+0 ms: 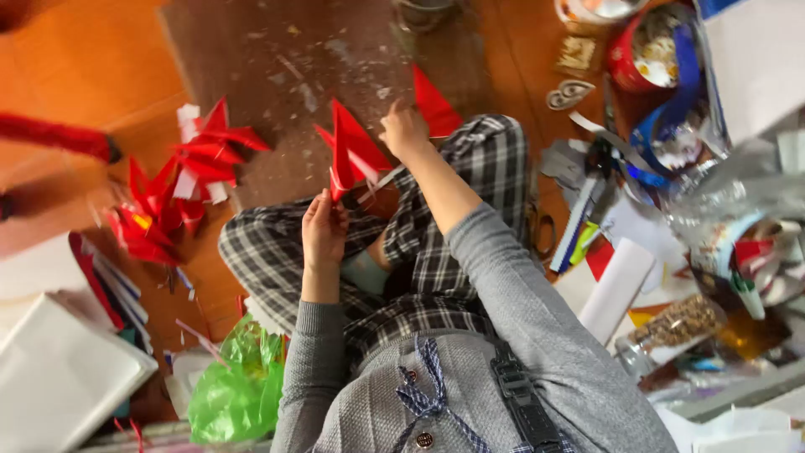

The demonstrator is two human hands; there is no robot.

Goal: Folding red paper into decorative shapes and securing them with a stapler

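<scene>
Open brown mat at twelve o'clock, only scraps there. Heap of red paper shapes at nine to ten o'clock. Green plastic bag and stacked white sheets blocking seven to eight o'clock. Scissors, paper roll, red tin and clutter crowding one to four o'clock.

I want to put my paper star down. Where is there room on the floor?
The brown mat ahead of the knees is bare, between the red paper pile and the red tin. The orange floor beyond the pile is open too. The right side, by the scissors and rolls, is crowded.
</scene>
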